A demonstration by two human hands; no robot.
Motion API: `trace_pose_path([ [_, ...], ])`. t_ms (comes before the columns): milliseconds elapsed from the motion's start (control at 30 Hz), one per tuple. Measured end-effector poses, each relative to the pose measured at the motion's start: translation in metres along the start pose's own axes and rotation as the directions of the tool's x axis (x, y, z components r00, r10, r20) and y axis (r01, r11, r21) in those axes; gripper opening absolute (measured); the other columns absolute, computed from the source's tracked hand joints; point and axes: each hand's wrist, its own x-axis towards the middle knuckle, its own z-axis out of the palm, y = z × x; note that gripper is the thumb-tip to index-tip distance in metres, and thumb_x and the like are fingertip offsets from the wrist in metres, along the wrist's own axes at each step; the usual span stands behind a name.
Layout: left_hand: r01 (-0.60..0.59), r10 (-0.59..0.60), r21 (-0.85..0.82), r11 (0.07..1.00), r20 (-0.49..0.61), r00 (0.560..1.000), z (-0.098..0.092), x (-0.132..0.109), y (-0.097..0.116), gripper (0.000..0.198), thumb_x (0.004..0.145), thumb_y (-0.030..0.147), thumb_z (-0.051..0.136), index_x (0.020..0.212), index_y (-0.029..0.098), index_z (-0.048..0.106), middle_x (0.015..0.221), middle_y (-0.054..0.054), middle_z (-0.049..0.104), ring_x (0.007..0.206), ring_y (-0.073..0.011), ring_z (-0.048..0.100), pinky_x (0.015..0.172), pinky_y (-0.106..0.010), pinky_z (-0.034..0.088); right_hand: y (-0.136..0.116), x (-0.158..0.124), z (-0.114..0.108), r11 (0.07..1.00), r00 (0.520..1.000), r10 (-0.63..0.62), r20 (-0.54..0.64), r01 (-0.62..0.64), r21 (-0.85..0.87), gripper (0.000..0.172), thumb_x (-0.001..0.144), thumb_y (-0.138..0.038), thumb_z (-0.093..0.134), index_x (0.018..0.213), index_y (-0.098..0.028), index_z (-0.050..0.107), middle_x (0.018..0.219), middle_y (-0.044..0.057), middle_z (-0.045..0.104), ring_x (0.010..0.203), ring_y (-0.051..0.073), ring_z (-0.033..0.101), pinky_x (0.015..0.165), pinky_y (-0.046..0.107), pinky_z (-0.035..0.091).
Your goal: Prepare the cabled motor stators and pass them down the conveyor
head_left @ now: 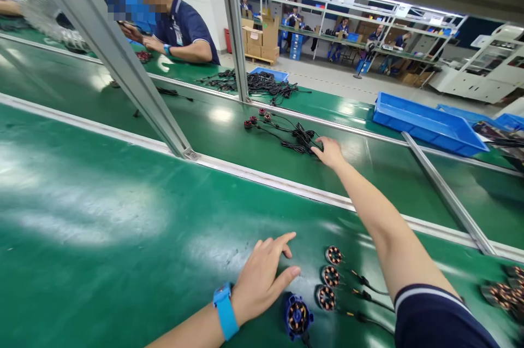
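My right hand (pixel 329 152) reaches far out over the green belt, its thumb and fingers closed round the end of a bundle of black cables (pixel 301 137). Several small motor stators with red windings (pixel 254 120) lie at the cables' far left ends. Nearer to me, my left hand (pixel 266 278) hovers low over the green table, fingers spread and holding nothing. Beside it sits a blue motor housing (pixel 297 315) with a copper-wound stator inside. Three loose copper-wound stators (pixel 331 276) with black leads lie in a row to the right, partly under my right arm.
Metal rails (pixel 270 181) border the belt, and a slanted post (pixel 123 64) rises at left. A blue tray (pixel 426 124) stands beyond the belt. A dark cable heap (pixel 262 84) lies across from me, near a seated co-worker (pixel 184 31). More stators (pixel 503 293) are piled at right.
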Motion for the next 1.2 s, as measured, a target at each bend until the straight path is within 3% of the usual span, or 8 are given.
trace_pose_path([
  [233,0.044,-0.040,-0.084,0.996,0.049,0.998,-0.002,0.000,0.003,0.054,0.101,0.058,0.040,0.145,0.026,0.036,0.111,-0.007,0.063,0.100,-0.0261,0.058,0.098,-0.049,0.041,-0.002,0.047,0.035,0.988,0.987,0.126,0.097,-0.134,0.076,0.050,0.080,-0.021,0.064,0.128,-0.016,0.049,0.120,0.013,0.068,0.104,0.026,0.065,0.091,0.035,0.049],
  [467,0.049,-0.044,-0.116,0.992,0.047,0.998,-0.002,0.001,0.005,0.058,0.100,0.063,0.038,0.144,0.025,0.037,0.111,-0.008,0.063,0.099,-0.0261,0.057,0.099,-0.051,0.040,0.023,0.065,0.025,0.990,0.988,0.119,0.095,-0.125,0.061,0.051,0.081,-0.026,0.060,0.131,-0.014,0.055,0.114,0.012,0.068,0.105,0.026,0.062,0.096,0.035,0.047],
  [667,0.054,-0.048,-0.128,0.990,0.047,0.998,-0.004,0.002,0.007,0.059,0.099,0.065,0.037,0.143,0.025,0.040,0.111,-0.007,0.064,0.097,-0.0264,0.056,0.094,-0.048,0.041,0.029,0.080,0.021,0.994,0.994,0.106,0.024,-0.106,0.003,0.061,0.081,-0.042,0.066,0.136,-0.023,0.052,0.151,0.015,0.041,0.141,0.038,0.032,0.113,0.055,0.030],
  [733,0.057,-0.052,-0.133,0.990,0.041,0.998,-0.003,0.002,0.008,0.060,0.098,0.066,0.040,0.142,0.025,0.040,0.112,-0.006,0.065,0.097,-0.0262,0.056,0.092,-0.046,0.040,0.028,0.081,0.025,0.997,0.997,0.073,0.023,-0.072,-0.031,0.061,0.084,-0.049,0.063,0.138,-0.021,0.050,0.153,0.014,0.040,0.144,0.038,0.027,0.114,0.054,0.028],
  [833,0.034,-0.031,-0.143,0.989,0.024,0.999,-0.003,0.003,0.009,0.064,0.096,0.071,0.040,0.141,0.025,0.043,0.111,-0.005,0.067,0.095,-0.0258,0.057,0.088,-0.043,0.040,0.031,0.079,0.032,0.997,0.995,0.047,0.085,-0.042,-0.064,0.069,0.088,-0.062,0.053,0.141,-0.017,0.048,0.143,0.017,0.052,0.138,0.038,0.039,0.111,0.050,0.035],
  [933,0.023,-0.024,-0.123,0.992,-0.009,1.000,-0.003,0.005,0.009,0.071,0.093,0.077,0.033,0.139,0.024,0.045,0.110,-0.005,0.068,0.092,-0.0251,0.058,0.085,-0.042,0.039,0.039,0.072,0.032,0.998,0.982,0.023,0.187,-0.013,-0.054,0.088,0.085,-0.072,0.052,0.149,-0.014,0.039,0.145,0.022,0.050,0.133,0.039,0.046,0.109,0.050,0.038],
  [1100,0.020,-0.022,-0.100,0.995,-0.016,1.000,-0.005,0.006,0.011,0.077,0.092,0.080,0.027,0.138,0.021,0.046,0.107,-0.006,0.069,0.091,-0.0247,0.059,0.083,-0.042,0.040,0.049,0.055,0.017,0.990,0.952,-0.106,0.288,0.128,-0.057,0.103,0.077,-0.061,0.070,0.157,-0.016,0.024,0.154,0.020,0.041,0.139,0.038,0.042,0.113,0.044,0.034],
  [1200,0.018,-0.018,-0.099,0.995,0.000,1.000,-0.005,0.005,0.011,0.074,0.094,0.077,0.029,0.139,0.021,0.045,0.110,-0.006,0.068,0.093,-0.0252,0.058,0.085,-0.042,0.039,0.046,0.045,0.011,0.985,0.954,-0.083,0.289,0.122,-0.122,0.090,0.083,-0.051,0.065,0.156,-0.013,0.027,0.151,0.020,0.046,0.133,0.039,0.049,0.107,0.046,0.041],
])
